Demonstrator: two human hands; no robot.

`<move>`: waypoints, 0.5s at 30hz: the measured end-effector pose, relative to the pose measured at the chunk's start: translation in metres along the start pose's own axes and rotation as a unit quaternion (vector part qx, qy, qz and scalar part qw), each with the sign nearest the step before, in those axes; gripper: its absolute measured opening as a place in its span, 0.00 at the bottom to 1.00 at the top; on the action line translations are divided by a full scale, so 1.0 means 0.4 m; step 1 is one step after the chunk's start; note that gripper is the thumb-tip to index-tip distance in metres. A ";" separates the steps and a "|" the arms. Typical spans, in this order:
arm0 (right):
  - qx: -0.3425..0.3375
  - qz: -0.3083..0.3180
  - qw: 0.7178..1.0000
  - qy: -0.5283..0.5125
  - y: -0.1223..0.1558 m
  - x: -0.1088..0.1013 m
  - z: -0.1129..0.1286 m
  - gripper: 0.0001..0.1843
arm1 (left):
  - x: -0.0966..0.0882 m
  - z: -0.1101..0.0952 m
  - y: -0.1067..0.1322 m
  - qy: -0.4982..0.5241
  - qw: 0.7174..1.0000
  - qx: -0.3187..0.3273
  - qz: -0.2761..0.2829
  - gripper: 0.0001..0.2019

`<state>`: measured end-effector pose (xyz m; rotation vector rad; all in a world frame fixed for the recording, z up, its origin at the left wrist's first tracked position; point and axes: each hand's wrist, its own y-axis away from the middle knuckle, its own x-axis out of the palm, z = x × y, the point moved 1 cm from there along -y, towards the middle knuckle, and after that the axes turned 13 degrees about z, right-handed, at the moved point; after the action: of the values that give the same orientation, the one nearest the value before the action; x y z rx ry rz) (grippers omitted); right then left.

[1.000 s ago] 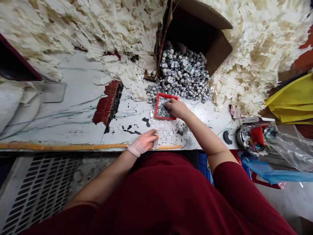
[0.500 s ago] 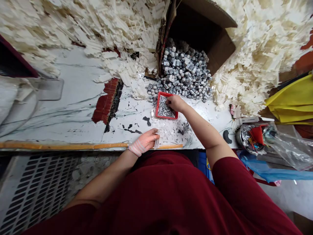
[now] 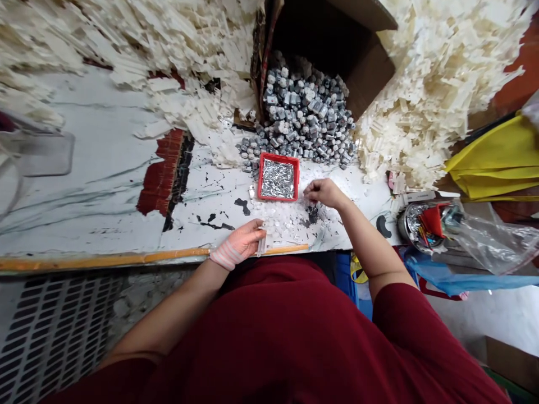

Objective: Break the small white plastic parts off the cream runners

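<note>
**Plenty left; amount done unclear**

Left hand (image 3: pixel 244 238) pinches a white piece (image 3: pixel 261 244) at the bench's (image 3: pixel 105 213) front edge; right hand's (image 3: pixel 327 193) fingers bunch together beside the red tray (image 3: pixel 297 180), any hold indiscernible. Metal pins (image 3: pixel 277 179) fill it; grey parts (image 3: pixel 305 115) and white strips (image 3: pixel 440 84) lie heaped beyond.

One left hand (image 3: pixel 245 240) and one right hand (image 3: pixel 326 194). One red tray (image 3: pixel 297 179). One open cardboard box (image 3: pixel 374 77), far. One metal bowl (image 3: pixel 401 223), right. Metal pins (image 3: pixel 277 179), grey cylinders (image 3: pixel 309 115) and white plastic pieces (image 3: pixel 429 84), each too many to count.
</note>
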<state>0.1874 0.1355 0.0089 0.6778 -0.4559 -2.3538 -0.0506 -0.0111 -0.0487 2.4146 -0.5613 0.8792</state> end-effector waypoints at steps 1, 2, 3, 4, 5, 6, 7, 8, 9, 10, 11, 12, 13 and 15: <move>0.024 0.000 1.000 0.003 0.021 0.010 -0.026 0.05 | 0.001 0.000 0.000 0.019 1.000 -0.012 0.002 0.18; 0.044 -0.001 0.999 0.013 0.038 0.022 -0.049 0.04 | 0.001 0.000 0.000 0.038 0.999 -0.025 0.004 0.19; 0.057 -0.001 0.998 0.029 0.051 0.034 -0.068 0.04 | 0.001 0.000 0.000 0.050 0.998 -0.031 0.002 0.20; 0.061 -0.002 0.997 0.051 0.060 0.045 -0.084 0.03 | 0.002 0.000 0.000 0.052 0.998 -0.032 0.000 0.20; 0.057 -0.004 0.995 0.079 0.066 0.055 -0.095 0.03 | 0.002 0.000 -0.001 0.051 0.998 -0.030 -0.005 0.20; 0.047 -0.007 0.992 0.113 0.070 0.062 -0.102 0.03 | 0.003 0.000 -0.001 0.050 0.998 -0.028 -0.009 0.19; 0.036 -0.010 0.988 0.148 0.072 0.066 -0.105 0.04 | 0.005 0.000 -0.002 0.051 0.998 -0.027 -0.012 0.19; 0.025 -0.010 0.983 0.183 0.075 0.067 -0.107 0.04 | 0.006 0.000 -0.002 0.052 0.998 -0.026 -0.016 0.19; 0.018 -0.009 0.977 0.212 0.079 0.066 -0.107 0.05 | 0.008 -0.001 -0.002 0.052 0.998 -0.024 -0.021 0.19; 0.014 -0.007 0.972 0.234 0.085 0.063 -0.107 0.06 | 0.010 -0.002 -0.001 0.049 0.998 -0.024 -0.026 0.19; 0.014 -0.006 0.969 0.248 0.092 0.059 -0.106 0.08 | 0.012 -0.004 -0.001 0.044 0.998 -0.025 -0.031 0.20; 0.015 -0.009 0.967 0.253 0.102 0.053 -0.107 0.09 | 0.014 -0.005 -0.002 0.037 0.998 -0.027 -0.034 0.20; 0.019 -0.017 0.968 0.250 0.113 0.047 -0.108 0.10 | 0.017 -0.007 -0.002 0.030 0.998 -0.028 -0.037 0.20; 0.027 -0.044 0.970 0.237 0.141 0.034 -0.114 0.10 | 0.022 -0.010 -0.006 0.024 0.999 -0.030 -0.035 0.21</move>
<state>0.2317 0.0783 -0.0059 1.2676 -0.2795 -2.1622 -0.0448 -0.0085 -0.0407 2.3386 -0.4748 0.8756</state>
